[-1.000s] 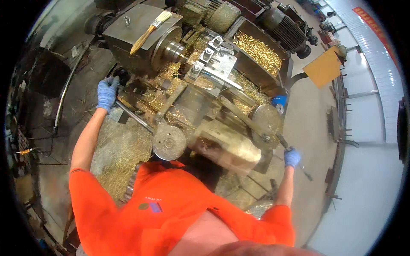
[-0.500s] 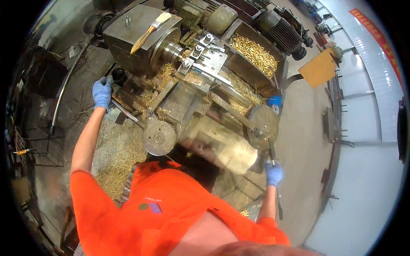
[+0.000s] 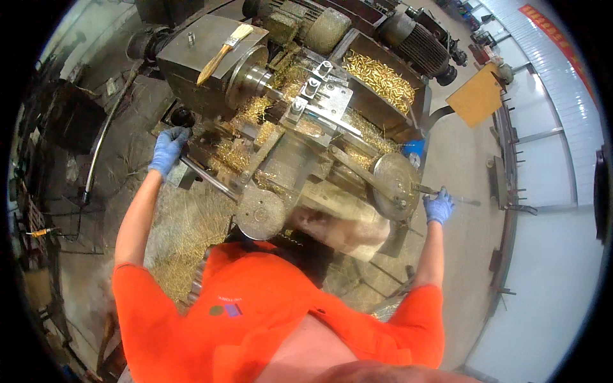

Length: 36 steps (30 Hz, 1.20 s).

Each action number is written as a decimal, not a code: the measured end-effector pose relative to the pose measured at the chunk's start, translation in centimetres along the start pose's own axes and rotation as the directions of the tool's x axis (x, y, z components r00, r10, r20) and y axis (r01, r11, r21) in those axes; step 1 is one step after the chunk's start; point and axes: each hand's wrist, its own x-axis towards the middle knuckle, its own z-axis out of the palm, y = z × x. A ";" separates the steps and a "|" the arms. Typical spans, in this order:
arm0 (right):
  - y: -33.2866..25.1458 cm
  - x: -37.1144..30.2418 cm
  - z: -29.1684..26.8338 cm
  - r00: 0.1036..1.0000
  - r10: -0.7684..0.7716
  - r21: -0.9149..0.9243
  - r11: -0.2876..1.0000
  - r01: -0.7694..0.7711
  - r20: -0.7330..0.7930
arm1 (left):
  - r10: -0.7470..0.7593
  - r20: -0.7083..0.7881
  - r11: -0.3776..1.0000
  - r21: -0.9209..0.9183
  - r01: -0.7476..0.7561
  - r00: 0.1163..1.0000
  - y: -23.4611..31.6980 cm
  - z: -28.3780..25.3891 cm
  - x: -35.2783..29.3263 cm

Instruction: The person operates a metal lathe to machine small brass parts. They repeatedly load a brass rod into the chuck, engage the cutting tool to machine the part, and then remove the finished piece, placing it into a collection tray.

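Observation:
My left hand (image 3: pixel 168 152), in a blue glove, is closed around the upper end of a metal lever (image 3: pixel 209 179). That lever runs down to a round steel disc (image 3: pixel 260 214) at the front of a small lathe. On the right, my gloved right hand (image 3: pixel 439 207) grips a crank handle (image 3: pixel 426 189) sticking out from a larger round handwheel (image 3: pixel 397 181). Between them sits the tool slide with its bolted tool block (image 3: pixel 327 96), a little right of the spindle chuck (image 3: pixel 255 80). Brass chips (image 3: pixel 252 112) cover the bed below the chuck.
A wooden-handled brush (image 3: pixel 223 54) lies on the headstock (image 3: pixel 185 48). Behind the slide, a metal trough (image 3: pixel 350 83) holds many small brass parts (image 3: pixel 380 80). A tan board (image 3: pixel 476 99) stands out at the right, and chips litter the floor (image 3: pixel 182 246) at left.
The crank handle has swung from below the handwheel to its right side, with my right hand on it. The tool slide, front disc, lever and my left hand have shifted right, away from the chuck.

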 end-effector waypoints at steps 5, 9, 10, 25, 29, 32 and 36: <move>0.7 -7.9 -1.5 1.000 0.025 0.195 0.981 -0.025 0.007 | 0.018 -0.024 0.982 0.191 -0.013 1.000 -9.2 -5.7 1.2; 1.6 -16.7 -1.4 0.978 0.080 0.490 0.856 -0.166 0.191 | -0.036 0.216 0.559 0.814 -0.159 0.976 -8.3 -5.2 -1.3; 1.4 -18.3 -0.9 0.967 0.099 0.542 0.812 -0.215 0.235 | -0.046 0.250 0.505 0.841 -0.194 0.967 -8.7 -5.1 -1.2; -19.2 -24.8 -11.4 0.711 -0.509 0.817 0.555 -0.161 0.485 | -0.047 0.277 0.475 0.851 -0.223 0.960 -14.7 -3.2 -1.7; -28.2 -25.7 -16.0 0.519 -0.795 0.909 0.091 -0.407 0.312 | -0.090 0.207 0.584 0.803 -0.117 0.974 -14.4 -2.6 -1.9; -29.5 -27.3 -20.6 0.491 -0.854 0.669 -0.266 -0.694 0.170 | -0.093 0.221 0.622 0.775 -0.117 0.971 -15.1 -3.3 -2.2; -24.3 -25.9 -17.2 0.515 -0.799 0.946 0.203 -0.252 0.309 | -0.181 0.252 0.725 0.688 -0.044 0.951 -18.4 -4.7 -2.4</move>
